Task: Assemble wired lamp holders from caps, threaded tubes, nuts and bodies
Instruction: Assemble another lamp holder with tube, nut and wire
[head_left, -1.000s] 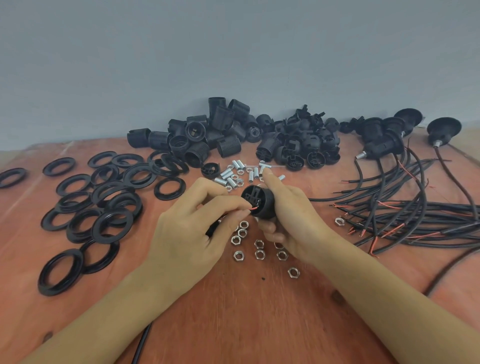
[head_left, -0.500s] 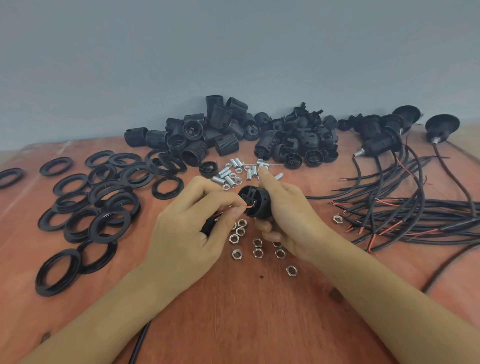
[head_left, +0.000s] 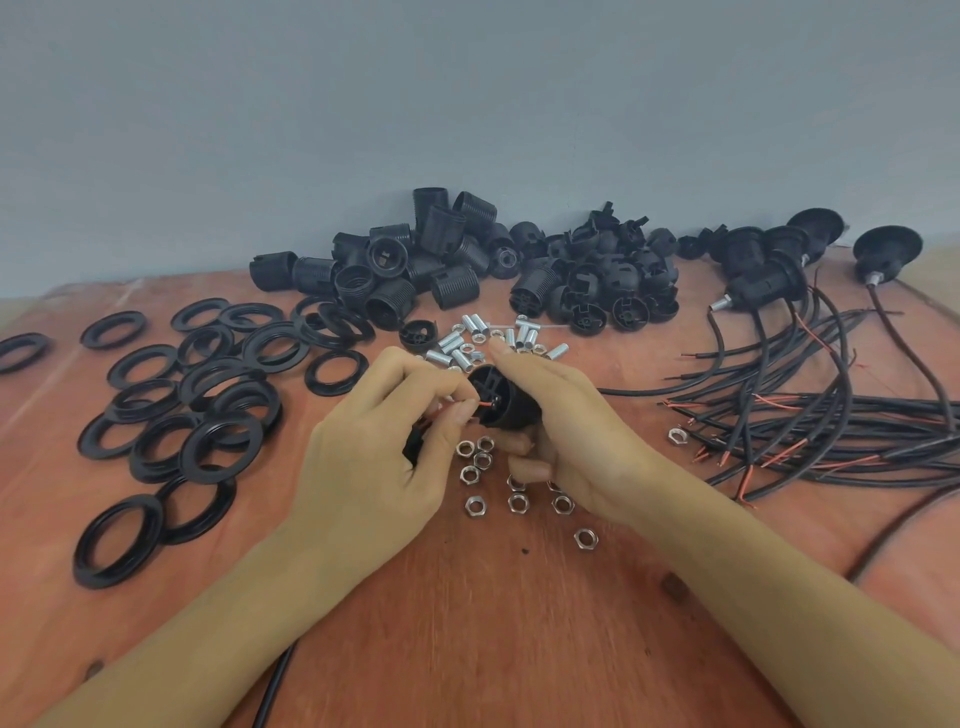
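While both hands worked above the reddish-brown wooden bench (head_left: 493, 623), one black round plastic holder piece (head_left: 504, 395) sat raised off the surface, over the nuts. The right hand (head_left: 571, 436) gripped that piece, its fingers curled around the side and the forefinger stretched along the top. The left hand (head_left: 369, 457) pinched one thin red wire (head_left: 480, 404) between thumb and forefinger at the piece's open face, with one black cable (head_left: 275, 686) running back under its forearm.

Below the hands lay at least nine small silver hexagonal nuts (head_left: 475, 506), and one more nut lay alone beside the wires at the right. Roughly ten short silver threaded tubes (head_left: 449, 340) were scattered just behind the hands. About twenty flat black plastic rings (head_left: 223, 447) overlapped at the left, so an exact count could not be made. Along the grey wall (head_left: 467, 104) stood one heap of black ribbed cylindrical bodies (head_left: 395, 265) and one heap of black domed caps (head_left: 613, 275), too tangled to count. At the far right, at least three wired black holders (head_left: 769, 283) lay above a bundle of loose black cables with red cores (head_left: 831, 415).
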